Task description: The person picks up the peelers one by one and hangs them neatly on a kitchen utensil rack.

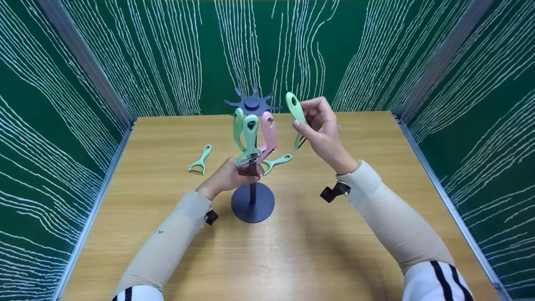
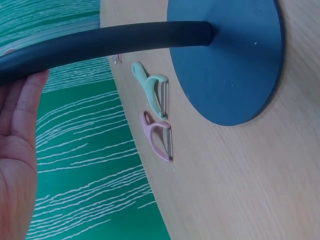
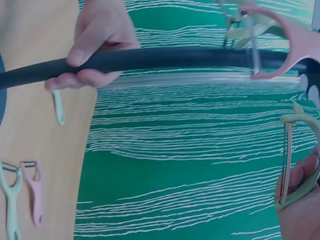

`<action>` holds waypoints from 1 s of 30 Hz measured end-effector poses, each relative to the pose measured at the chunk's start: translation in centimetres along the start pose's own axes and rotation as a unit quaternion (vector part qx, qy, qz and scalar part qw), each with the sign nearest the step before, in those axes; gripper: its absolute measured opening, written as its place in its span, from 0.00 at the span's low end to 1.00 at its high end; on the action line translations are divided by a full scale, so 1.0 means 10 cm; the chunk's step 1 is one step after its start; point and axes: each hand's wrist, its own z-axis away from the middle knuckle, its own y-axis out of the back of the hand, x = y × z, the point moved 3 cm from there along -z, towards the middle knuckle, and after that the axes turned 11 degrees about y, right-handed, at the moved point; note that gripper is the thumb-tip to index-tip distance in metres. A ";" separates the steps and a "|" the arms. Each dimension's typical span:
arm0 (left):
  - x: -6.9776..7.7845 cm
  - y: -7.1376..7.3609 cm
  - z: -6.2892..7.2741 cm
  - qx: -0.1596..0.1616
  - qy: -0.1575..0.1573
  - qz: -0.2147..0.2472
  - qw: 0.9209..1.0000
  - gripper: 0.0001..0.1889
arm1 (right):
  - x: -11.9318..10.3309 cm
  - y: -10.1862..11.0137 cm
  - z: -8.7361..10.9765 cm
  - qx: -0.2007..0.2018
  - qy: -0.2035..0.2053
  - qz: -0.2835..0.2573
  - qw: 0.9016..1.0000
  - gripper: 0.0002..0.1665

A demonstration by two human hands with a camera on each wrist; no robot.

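My left hand (image 1: pixel 234 173) grips the black pole (image 2: pixel 125 37) of a stand with a round base (image 1: pixel 253 211) and a star-shaped hook top (image 1: pixel 252 103). The right wrist view shows its thumb and fingers around the pole. From the hooks hang a pink peeler (image 1: pixel 268 129) and two green peelers, one in front (image 1: pixel 250 133) and one at the left (image 1: pixel 237 127). Right of the stand, my right hand (image 1: pixel 324 129) pinches another green peeler (image 1: pixel 296 108) by its handle, handle end up and blade end down, apart from the hooks.
A green peeler (image 1: pixel 203 158) lies on the wooden table (image 1: pixel 167 196) left of the stand. Another green peeler (image 1: pixel 278 161) lies behind the pole at the right. Beside one green peeler (image 2: pixel 148 89), a pink peeler (image 2: pixel 149 129) lies on the table. Green walls with white lines (image 1: pixel 259 50) surround the table.
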 end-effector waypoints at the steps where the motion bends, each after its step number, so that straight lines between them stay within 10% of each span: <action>1: 0.00 0.00 0.00 0.000 0.001 -0.001 1.000 0.08 | -0.03 -0.01 -0.01 -0.001 0.006 -0.003 1.000 0.18; 30: 0.01 0.00 0.00 0.001 -0.003 -0.007 1.000 0.08 | -0.16 -0.25 -0.05 -0.061 0.026 -0.075 0.995 0.17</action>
